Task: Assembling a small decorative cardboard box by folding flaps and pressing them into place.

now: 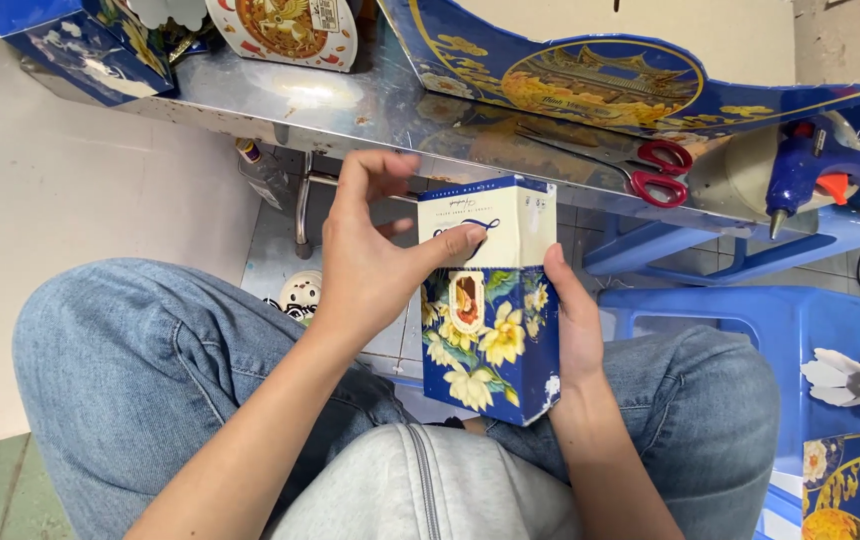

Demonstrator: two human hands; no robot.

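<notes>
A small upright box (490, 330), dark blue with yellow and white flowers and a cream upper part, is held above my lap between my knees. My right hand (575, 335) grips its right side from behind. My left hand (370, 260) rests on the box's left edge, with the thumb pressed on the cream top flap and the other fingers spread upward.
A shiny metal table (350, 105) stands ahead with red-handled scissors (660, 172), a blue glue gun (820, 165), a large blue and gold flat carton (600, 70) and more boxes (90, 40). Blue plastic stools (750, 320) stand at right, carrying blue printed cardboard (855, 485).
</notes>
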